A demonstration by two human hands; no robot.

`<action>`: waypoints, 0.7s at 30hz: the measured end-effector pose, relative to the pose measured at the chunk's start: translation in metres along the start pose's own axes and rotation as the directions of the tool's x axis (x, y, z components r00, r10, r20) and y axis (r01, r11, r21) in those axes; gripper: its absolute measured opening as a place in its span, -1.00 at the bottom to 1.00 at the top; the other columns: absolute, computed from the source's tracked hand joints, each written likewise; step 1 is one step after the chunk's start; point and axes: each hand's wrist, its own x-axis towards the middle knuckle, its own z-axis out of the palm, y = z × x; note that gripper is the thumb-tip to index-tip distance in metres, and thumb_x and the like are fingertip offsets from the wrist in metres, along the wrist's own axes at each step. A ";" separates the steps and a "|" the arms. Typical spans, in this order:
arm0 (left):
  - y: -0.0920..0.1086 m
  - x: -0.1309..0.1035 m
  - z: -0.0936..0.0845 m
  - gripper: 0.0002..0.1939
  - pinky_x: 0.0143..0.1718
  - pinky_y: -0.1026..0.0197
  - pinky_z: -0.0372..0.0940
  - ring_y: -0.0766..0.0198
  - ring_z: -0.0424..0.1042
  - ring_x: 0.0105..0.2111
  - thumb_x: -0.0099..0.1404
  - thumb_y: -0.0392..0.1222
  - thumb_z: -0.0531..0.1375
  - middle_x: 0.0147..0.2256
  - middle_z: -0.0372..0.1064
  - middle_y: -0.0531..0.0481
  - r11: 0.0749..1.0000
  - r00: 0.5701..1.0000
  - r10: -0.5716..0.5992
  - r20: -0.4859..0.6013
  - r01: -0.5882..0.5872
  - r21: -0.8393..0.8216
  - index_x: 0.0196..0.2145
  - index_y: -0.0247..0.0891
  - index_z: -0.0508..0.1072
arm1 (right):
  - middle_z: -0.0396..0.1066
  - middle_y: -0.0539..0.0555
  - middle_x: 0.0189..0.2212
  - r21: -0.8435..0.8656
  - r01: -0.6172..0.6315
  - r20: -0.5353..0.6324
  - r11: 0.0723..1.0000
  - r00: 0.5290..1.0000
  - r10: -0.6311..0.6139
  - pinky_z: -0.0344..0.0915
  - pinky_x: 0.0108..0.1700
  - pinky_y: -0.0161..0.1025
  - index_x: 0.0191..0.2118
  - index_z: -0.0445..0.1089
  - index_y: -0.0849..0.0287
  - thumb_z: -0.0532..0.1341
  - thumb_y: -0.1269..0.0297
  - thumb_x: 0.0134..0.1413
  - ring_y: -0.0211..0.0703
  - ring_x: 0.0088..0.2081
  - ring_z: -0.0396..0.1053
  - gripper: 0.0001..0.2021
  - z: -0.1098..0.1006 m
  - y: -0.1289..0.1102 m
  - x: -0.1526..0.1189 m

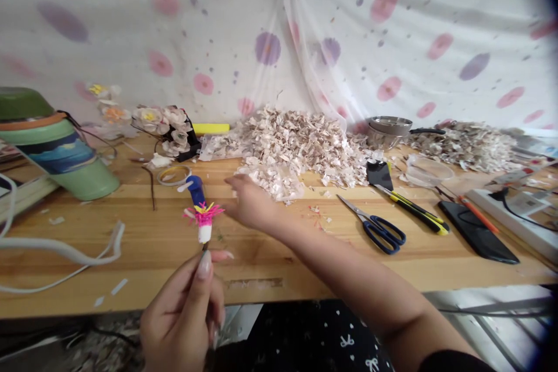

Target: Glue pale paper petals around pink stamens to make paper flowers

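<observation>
My left hand (pixel 187 308), low in the view, pinches the dark thin stem of a small artificial flower (pixel 204 224) between thumb and fingers. The flower has a fringe of pink and yellow strands over a white base and stands upright. Behind it is a blue tube-like object (pixel 196 190), with a white stick-like piece at its left side. My right hand (pixel 248 200) is stretched over the table, fingers apart and pointing left, with nothing visible in it. Just behind it lies a large pile of pale petals (pixel 300 139).
Scissors (pixel 377 226), a yellow-black cutter (pixel 414 209), a black phone (pixel 477 231) and a white power strip (pixel 510 224) lie right. A green cup (pixel 74 157), tape roll (pixel 168 175) and white cable (pixel 78 253) are left. Finished flowers (pixel 163 125) stand behind.
</observation>
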 end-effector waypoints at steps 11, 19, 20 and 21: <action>0.018 0.069 0.055 -0.66 -0.76 0.42 -0.05 0.46 0.03 -0.79 0.30 0.08 0.11 -0.78 0.13 0.23 0.975 0.772 0.019 0.635 -0.155 0.159 -0.27 -0.26 0.47 | 0.47 0.08 -0.21 -0.431 -0.333 0.019 0.838 0.926 0.378 0.43 -0.20 -0.15 -0.12 0.43 0.24 0.20 0.22 0.25 -0.17 -0.26 0.46 -0.79 -0.110 0.112 0.017; -0.013 0.109 0.112 -0.64 -0.68 0.36 0.02 0.41 0.06 -0.76 0.38 0.08 -0.01 -0.75 0.11 0.25 0.968 0.745 0.138 0.652 -0.241 0.070 -0.23 -0.27 0.37 | 0.40 0.14 -0.03 -0.650 -0.251 0.034 0.717 0.933 0.358 0.39 -0.04 -0.01 -0.02 0.38 0.20 0.18 0.19 0.27 -0.07 -0.07 0.41 -0.74 -0.090 0.122 0.035; -0.020 0.112 0.113 -0.64 -0.67 0.36 0.02 0.41 0.06 -0.75 0.38 0.08 -0.01 -0.75 0.10 0.25 0.970 0.752 0.137 0.645 -0.235 0.068 -0.24 -0.27 0.37 | 0.40 0.14 -0.02 -0.668 -0.243 0.034 0.704 0.934 0.355 0.39 -0.03 0.00 -0.02 0.38 0.21 0.18 0.18 0.27 -0.07 -0.07 0.41 -0.73 -0.088 0.121 0.037; -0.026 0.114 0.113 -0.64 -0.66 0.35 0.02 0.41 0.07 -0.74 0.38 0.08 0.00 -0.75 0.11 0.25 0.969 0.754 0.136 0.643 -0.235 0.072 -0.24 -0.27 0.37 | 0.40 0.14 -0.02 -0.683 -0.238 0.033 0.691 0.935 0.354 0.38 -0.02 0.00 -0.02 0.38 0.21 0.18 0.17 0.26 -0.06 -0.06 0.41 -0.73 -0.086 0.122 0.038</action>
